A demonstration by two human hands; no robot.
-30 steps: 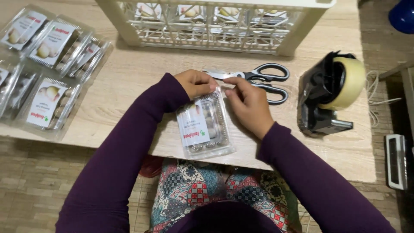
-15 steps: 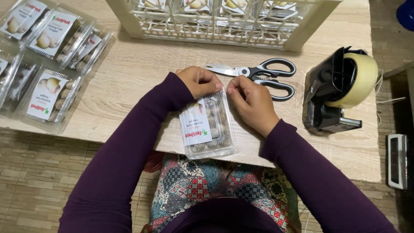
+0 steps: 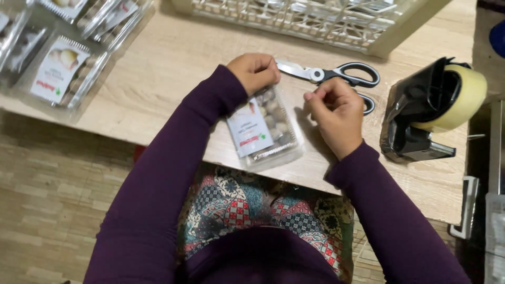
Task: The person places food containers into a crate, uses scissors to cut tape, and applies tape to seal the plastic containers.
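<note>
Two hands work over a clear plastic clamshell pack of small round beige pieces with a white paper label (image 3: 265, 129), lying flat at the near edge of the pale wooden table (image 3: 158, 79). Left hand (image 3: 255, 71) is curled onto its far end, pinning it down. Right hand (image 3: 336, 108) hovers just beside it, fingertips pinched narrow, maybe on tape, too small to tell. Black-handled steel scissors (image 3: 329, 76) and a black tape dispenser with its yellowish roll (image 3: 431, 110) sit close by. Half a second ago the hands were together; now the right has pulled away.
</note>
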